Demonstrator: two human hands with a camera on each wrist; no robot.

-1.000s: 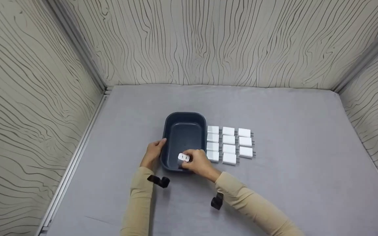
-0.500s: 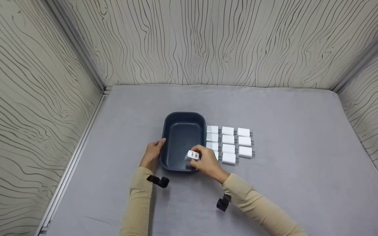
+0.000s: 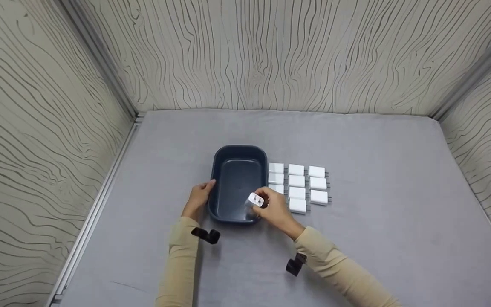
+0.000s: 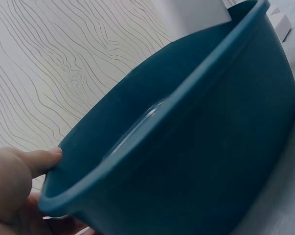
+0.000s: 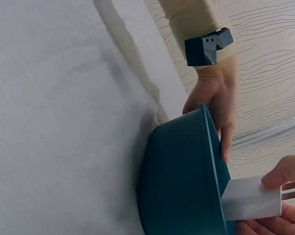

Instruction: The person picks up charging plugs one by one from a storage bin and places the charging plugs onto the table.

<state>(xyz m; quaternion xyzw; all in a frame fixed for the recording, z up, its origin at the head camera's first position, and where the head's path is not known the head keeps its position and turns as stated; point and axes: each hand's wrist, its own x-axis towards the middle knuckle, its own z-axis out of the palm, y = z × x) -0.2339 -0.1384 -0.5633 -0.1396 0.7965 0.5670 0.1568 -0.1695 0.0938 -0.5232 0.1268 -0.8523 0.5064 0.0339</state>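
A dark blue-teal plastic basin (image 3: 238,181) sits on the table; my left hand (image 3: 197,198) grips its left rim. In the left wrist view the thumb (image 4: 42,159) lies over the inside of the rim and the fingers are outside, partly hidden. My right hand (image 3: 276,209) pinches a white charger plug (image 3: 255,199) over the basin's front right part. Its two prongs face up towards the head view. In the right wrist view the charger plug (image 5: 252,198) is held near its prong end, its other end dipping behind the rim.
Several white charger plugs (image 3: 297,181) lie in columns right of the basin, prongs pointing right. The nearest column sits close to the basin wall, its front partly hidden by my right hand. Patterned panels (image 3: 254,55) enclose the grey-covered table (image 3: 377,192).
My right hand has moved right with the charger plug, from over the basin's front middle towards its right wall. The charger plug has turned slightly. My left hand stays on the rim.
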